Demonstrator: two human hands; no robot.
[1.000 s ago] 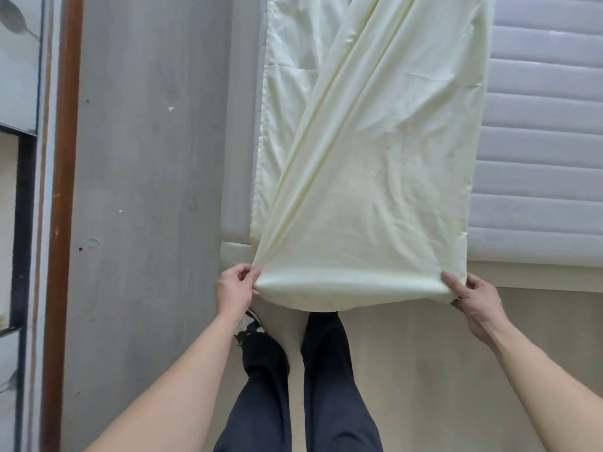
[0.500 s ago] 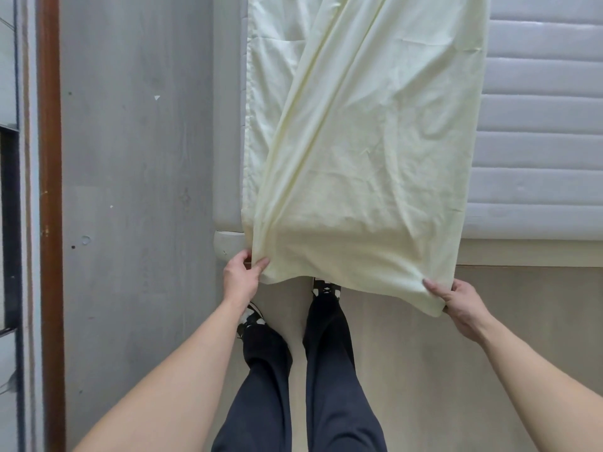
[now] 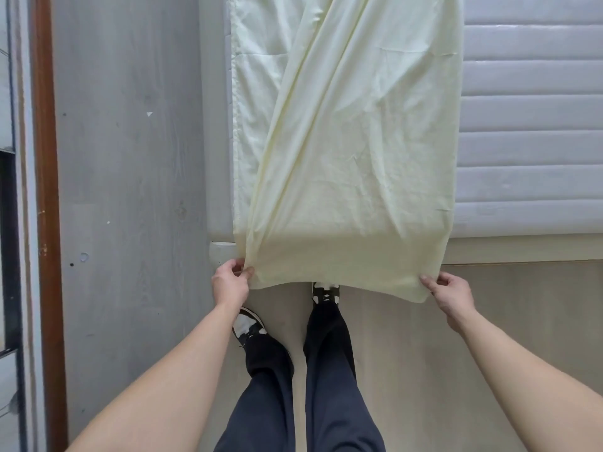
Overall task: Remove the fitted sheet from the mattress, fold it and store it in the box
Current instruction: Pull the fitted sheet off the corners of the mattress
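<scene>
A quilted white mattress (image 3: pixel 528 125) is seen beyond the two gripped corners, its ribbed surface left bare to the right of the right-hand grip; a pale yellow fitted sheet (image 3: pixel 352 141) is laid along it in a folded strip, with its near end drawn off the mattress edge and held at both corners; a pale bed base (image 3: pixel 522 252) is visible under the mattress, just beyond the right grip; below both grips, grey floor (image 3: pixel 130 190) is seen to the left.
</scene>
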